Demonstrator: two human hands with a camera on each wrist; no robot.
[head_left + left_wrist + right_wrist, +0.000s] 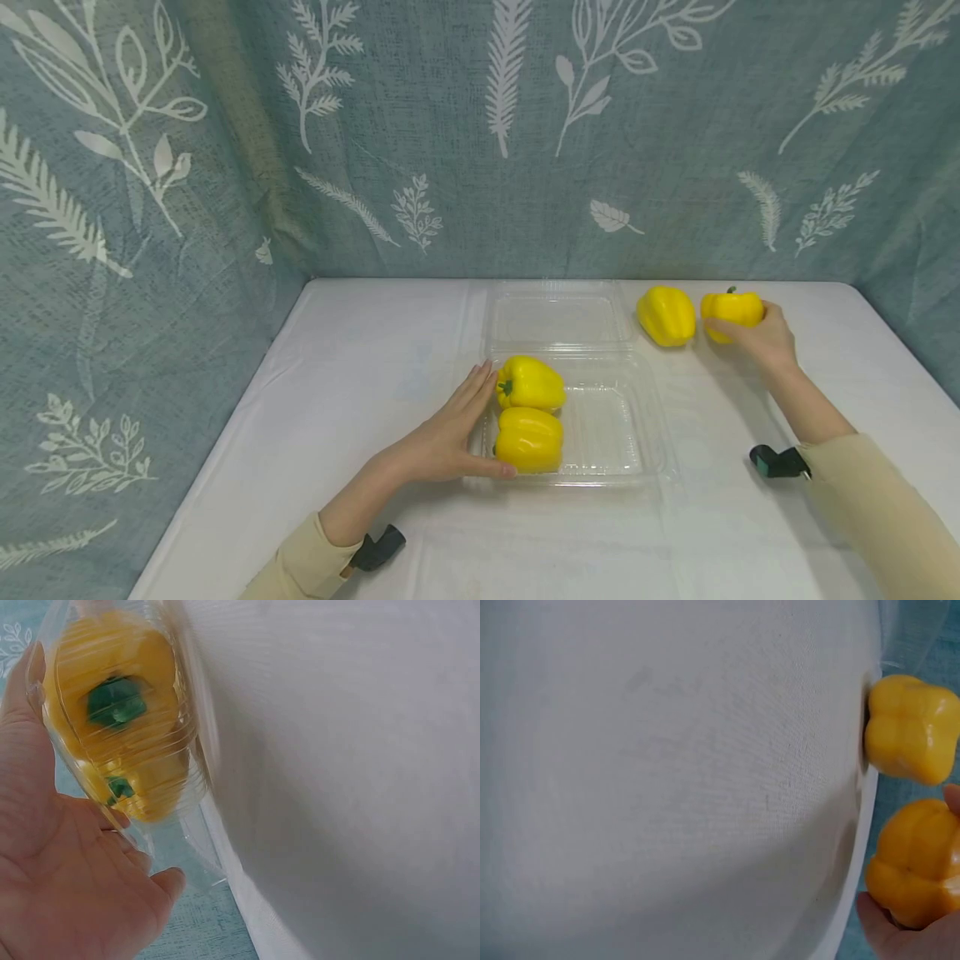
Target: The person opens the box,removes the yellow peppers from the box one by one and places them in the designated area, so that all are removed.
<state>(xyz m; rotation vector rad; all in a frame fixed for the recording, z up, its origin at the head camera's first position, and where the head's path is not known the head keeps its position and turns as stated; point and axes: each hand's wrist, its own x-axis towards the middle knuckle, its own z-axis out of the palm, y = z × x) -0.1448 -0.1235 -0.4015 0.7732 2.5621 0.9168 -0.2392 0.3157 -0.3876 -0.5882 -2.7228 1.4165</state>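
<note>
At the back right of the table, my right hand [768,337] grips a yellow bell pepper [733,310], its green stem pointing up. Thumb and fingers lie on opposite sides of that pepper [915,862] in the right wrist view. My left hand [446,429] rests against the left side of a clear plastic clamshell box [645,417], fingers extended along the rim and thumb at the near edge. Inside the box's left half, two yellow bell peppers lie on their sides, a far one [534,383] and a near one [529,440]. Their green stems show through the ribbed wall in the left wrist view.
Another yellow bell pepper [666,317] lies on the white table [375,358] just left of the gripped one. The box's clear lid [555,321] is folded back flat behind the base. A blue-green curtain [465,167] with white leaves hangs behind the table.
</note>
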